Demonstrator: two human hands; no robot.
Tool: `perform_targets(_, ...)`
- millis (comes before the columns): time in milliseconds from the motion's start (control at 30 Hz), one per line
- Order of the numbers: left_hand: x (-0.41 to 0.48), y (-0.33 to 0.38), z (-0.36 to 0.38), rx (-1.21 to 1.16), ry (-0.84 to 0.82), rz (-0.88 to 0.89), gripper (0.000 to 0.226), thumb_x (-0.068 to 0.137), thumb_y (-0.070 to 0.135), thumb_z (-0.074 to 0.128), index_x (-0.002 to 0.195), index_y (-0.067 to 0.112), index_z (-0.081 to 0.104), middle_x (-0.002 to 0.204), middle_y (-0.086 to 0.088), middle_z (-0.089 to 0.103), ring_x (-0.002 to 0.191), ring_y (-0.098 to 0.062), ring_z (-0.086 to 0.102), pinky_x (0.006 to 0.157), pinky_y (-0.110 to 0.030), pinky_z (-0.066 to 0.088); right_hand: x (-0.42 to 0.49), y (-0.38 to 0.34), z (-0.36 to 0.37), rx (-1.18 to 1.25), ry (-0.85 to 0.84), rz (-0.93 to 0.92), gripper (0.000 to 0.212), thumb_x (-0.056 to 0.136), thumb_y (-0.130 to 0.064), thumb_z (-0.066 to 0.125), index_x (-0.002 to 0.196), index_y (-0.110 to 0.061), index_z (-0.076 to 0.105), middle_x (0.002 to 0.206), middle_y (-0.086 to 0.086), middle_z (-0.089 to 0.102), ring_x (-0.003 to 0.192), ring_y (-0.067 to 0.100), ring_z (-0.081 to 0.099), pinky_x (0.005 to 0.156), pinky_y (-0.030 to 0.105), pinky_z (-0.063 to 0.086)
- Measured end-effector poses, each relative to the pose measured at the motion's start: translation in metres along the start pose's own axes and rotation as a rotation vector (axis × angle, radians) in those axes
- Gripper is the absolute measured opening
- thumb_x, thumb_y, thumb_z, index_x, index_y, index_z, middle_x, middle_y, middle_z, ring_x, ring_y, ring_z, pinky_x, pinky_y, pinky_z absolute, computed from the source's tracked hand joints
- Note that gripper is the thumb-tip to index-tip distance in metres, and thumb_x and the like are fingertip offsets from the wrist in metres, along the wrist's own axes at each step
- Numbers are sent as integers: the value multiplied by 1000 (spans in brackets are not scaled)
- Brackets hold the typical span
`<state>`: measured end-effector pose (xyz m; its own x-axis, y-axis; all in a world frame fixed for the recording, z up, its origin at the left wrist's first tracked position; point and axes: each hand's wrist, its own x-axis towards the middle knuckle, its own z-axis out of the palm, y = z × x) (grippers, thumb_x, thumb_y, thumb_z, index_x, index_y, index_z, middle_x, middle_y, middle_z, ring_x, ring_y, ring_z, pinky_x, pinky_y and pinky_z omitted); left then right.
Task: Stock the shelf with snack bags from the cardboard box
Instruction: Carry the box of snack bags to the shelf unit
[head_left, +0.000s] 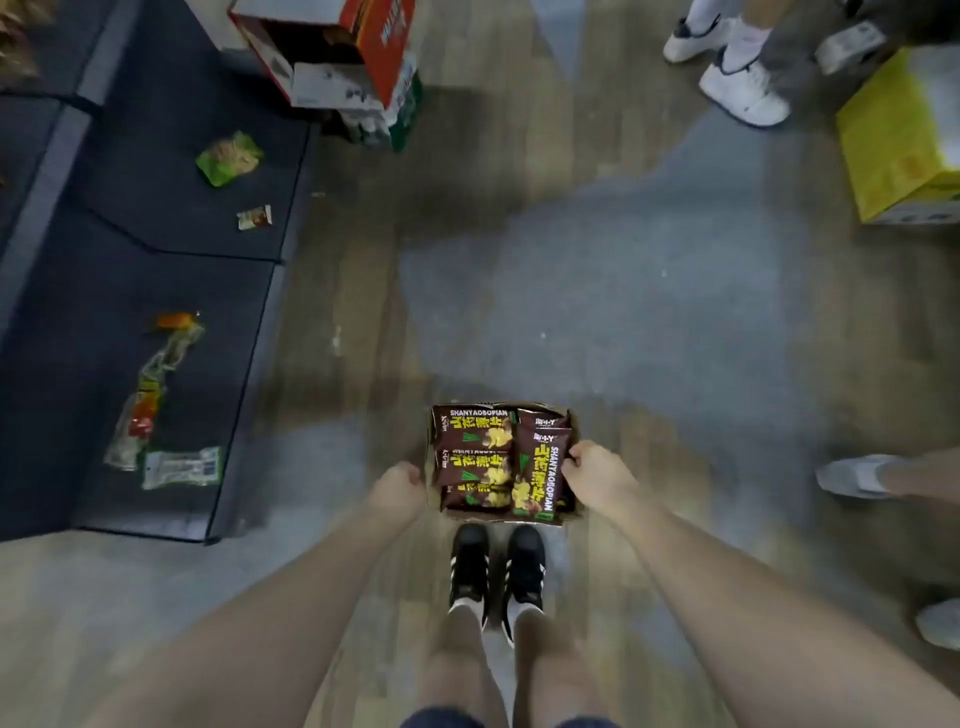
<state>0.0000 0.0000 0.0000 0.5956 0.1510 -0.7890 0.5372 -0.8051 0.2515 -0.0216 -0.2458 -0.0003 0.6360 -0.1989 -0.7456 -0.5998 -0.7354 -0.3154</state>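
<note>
A small cardboard box (567, 515) sits low in front of my feet, filled with several brown and yellow snack bags (480, 441). My left hand (397, 488) is closed on the box's left edge. My right hand (597, 474) grips its right edge, fingers curled over the rim beside an upright bag (540, 478). The dark shelf (156, 234) lies to the left, low to the floor, with a few loose packets on it.
On the shelf lie a green packet (228, 158), a small packet (254, 217) and long clear packets (150, 395). Stacked cartons (337, 57) stand at the top, a yellow box (898, 140) at right. Other people's feet (737, 78) (857, 475) are nearby. My black shoes (496, 571) stand behind the box.
</note>
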Motion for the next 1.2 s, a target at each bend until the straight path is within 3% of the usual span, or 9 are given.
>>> perform_targets(133, 69, -12, 35, -80, 3, -33, 25, 93, -1, 45, 115, -5, 54, 120, -22, 58, 115, -35, 53, 94, -33, 40, 50, 20, 30, 27, 20, 81, 21, 95, -19, 42, 99, -6, 58, 104, 14, 65, 97, 31, 60, 69, 29, 41)
perform_targets(267, 124, -24, 66, -94, 26, -68, 10, 93, 6, 47, 101, 2, 48, 101, -19, 57, 103, -37, 57, 77, -32, 42, 101, 43, 66, 1, 56, 156, 15, 93, -16, 43, 85, -7, 52, 100, 16, 64, 81, 28, 54, 66, 31, 40)
perform_targets(367, 167, -47, 89, -103, 43, -116, 27, 90, 13, 51, 109, -6, 55, 108, -23, 61, 101, -40, 58, 81, -35, 48, 122, 60, 85, -3, 115, 222, 20, 92, -18, 45, 101, -3, 55, 106, 16, 62, 92, 33, 60, 71, 34, 46)
perform_targets(433, 194, -63, 104, -65, 22, -134, 29, 88, 15, 53, 108, -5, 59, 109, -26, 63, 101, -40, 59, 82, -37, 48, 131, 67, 93, -4, 143, 263, 23, 93, -18, 45, 111, -3, 48, 112, 14, 57, 103, 34, 58, 72, 32, 39)
perform_targets(667, 206, -50, 116, -137, 101, -160, 27, 90, 8, 48, 109, -4, 63, 109, -27, 63, 101, -40, 60, 84, -38, 48, 155, 85, 109, 147, 196, 369, 27, 95, -12, 47, 117, 1, 39, 124, 20, 51, 108, 37, 55, 76, 37, 40)
perform_targets(733, 209, -49, 119, -158, 127, -170, 27, 89, 11, 51, 109, 1, 65, 107, -25, 65, 99, -39, 61, 84, -38, 50, 160, 91, 113, 142, 145, 410, 28, 96, -13, 47, 118, 5, 46, 118, 21, 57, 103, 38, 57, 76, 35, 43)
perform_targets(867, 213, -53, 119, -182, 166, -191, 23, 86, 15, 60, 104, 5, 69, 100, -21, 68, 93, -35, 64, 81, -37, 52, 161, 101, 120, 47, 43, 388, 29, 99, -23, 42, 100, -2, 62, 90, 11, 62, 80, 31, 60, 69, 34, 49)
perform_targets(1067, 212, -47, 116, -125, 178, -147, 19, 86, 13, 59, 102, 7, 69, 101, -18, 68, 95, -34, 63, 80, -34, 48, 159, 101, 118, -104, 103, 301, 17, 98, -18, 41, 88, -11, 53, 83, 8, 56, 76, 30, 53, 67, 30, 41)
perform_targets(1200, 214, -41, 106, -92, 184, -97, 22, 86, 11, 59, 106, 8, 69, 104, -17, 68, 99, -33, 63, 85, -34, 51, 160, 97, 105, -101, 88, 270, 19, 96, -14, 43, 86, -7, 57, 86, 11, 62, 82, 32, 61, 68, 32, 47)
